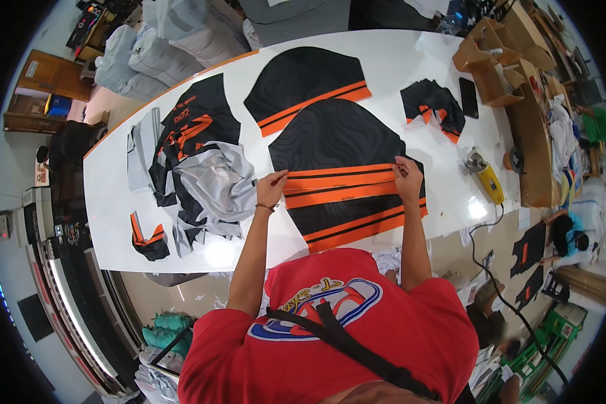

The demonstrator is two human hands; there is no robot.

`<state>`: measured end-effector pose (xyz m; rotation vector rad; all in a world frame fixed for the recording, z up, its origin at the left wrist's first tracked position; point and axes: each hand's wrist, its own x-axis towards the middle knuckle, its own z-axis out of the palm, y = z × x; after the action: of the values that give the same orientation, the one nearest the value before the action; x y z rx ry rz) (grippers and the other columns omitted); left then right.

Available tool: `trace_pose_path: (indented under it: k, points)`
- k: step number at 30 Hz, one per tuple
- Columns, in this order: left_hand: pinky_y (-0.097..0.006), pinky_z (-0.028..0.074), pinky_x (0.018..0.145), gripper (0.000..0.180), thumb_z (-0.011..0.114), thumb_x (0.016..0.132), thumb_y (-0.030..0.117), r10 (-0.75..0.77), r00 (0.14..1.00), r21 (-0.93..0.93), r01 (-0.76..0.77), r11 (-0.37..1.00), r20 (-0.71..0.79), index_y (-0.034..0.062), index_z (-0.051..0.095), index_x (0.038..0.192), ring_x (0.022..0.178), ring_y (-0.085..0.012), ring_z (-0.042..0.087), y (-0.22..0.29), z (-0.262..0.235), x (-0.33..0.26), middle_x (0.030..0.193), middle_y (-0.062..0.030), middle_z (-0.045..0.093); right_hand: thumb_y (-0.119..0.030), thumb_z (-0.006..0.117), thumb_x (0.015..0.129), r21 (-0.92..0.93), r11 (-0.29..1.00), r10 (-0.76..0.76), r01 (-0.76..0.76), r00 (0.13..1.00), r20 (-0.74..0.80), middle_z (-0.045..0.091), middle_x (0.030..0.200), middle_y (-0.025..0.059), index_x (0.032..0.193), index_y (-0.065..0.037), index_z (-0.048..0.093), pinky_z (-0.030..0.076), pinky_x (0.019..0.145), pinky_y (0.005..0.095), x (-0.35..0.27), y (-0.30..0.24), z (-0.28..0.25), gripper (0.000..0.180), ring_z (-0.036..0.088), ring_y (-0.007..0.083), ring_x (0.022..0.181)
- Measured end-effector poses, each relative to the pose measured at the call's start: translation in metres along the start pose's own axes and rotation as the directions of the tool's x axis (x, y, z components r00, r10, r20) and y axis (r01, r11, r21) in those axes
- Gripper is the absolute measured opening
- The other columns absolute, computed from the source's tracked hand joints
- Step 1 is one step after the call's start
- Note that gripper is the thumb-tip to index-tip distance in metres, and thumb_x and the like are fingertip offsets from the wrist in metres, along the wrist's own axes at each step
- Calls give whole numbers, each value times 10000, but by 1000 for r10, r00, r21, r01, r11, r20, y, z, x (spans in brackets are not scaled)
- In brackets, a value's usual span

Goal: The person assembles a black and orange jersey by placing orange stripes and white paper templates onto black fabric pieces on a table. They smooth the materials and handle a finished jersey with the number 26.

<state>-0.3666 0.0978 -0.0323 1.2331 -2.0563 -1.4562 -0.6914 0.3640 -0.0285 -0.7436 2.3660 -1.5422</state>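
Between my hands lies a black sleeve-shaped fabric panel [337,138] with an orange striped hem. My left hand [272,188] pinches the left end of that hem. At the right end, my right hand [408,180] is closed on the same hem with fingertips together. Under and nearer to me is another black panel with orange bands [357,219], partly covered by the upper one. Beyond them a similar black panel [306,84] lies flat, its orange edge running slantwise and partly overlapped.
Left on the white table [114,222] sit a black-and-orange jersey piece [198,121], bunched grey fabric [215,178] and a small black-orange scrap [149,239]. To the right are crumpled black fabric [431,104], a phone [469,97], a corded yellow power cutter [485,176] and cardboard boxes [488,44].
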Motion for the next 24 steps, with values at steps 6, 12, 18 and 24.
trace_pose_path:
  k: [6,12,18,24]
  points:
    - [-248,538,686,208,726,842,125,-21,998,55,25,998,-63,31,770,1021,715,-100,678,11,2,-22,829,-69,753,9,726,807,-40,996,79,-82,995,-60,608,1041,123,1127,-18,658,581,694,292,-13,-14,-13,328,693,189,800]
    - [-264,564,695,203,746,803,149,-71,996,170,78,982,-48,61,784,982,729,-130,720,8,-5,-37,814,-92,759,-6,741,793,-138,981,129,-135,990,-49,695,896,118,1155,-23,657,577,747,324,-18,-10,-21,372,702,214,819]
    - [-262,563,670,196,780,773,165,-94,995,120,99,988,-46,61,786,939,706,-126,717,5,-6,-41,790,-83,756,-35,751,796,-144,974,176,-176,984,-16,708,907,118,1163,-26,656,563,761,323,-16,3,-24,379,702,208,821]
    - [-258,568,682,190,775,776,152,-58,998,117,56,991,12,49,785,936,720,-129,719,4,-6,-47,819,-87,760,-31,759,806,-185,974,137,-130,990,23,679,854,62,1163,-10,655,536,714,274,-13,-2,-28,372,660,140,770]
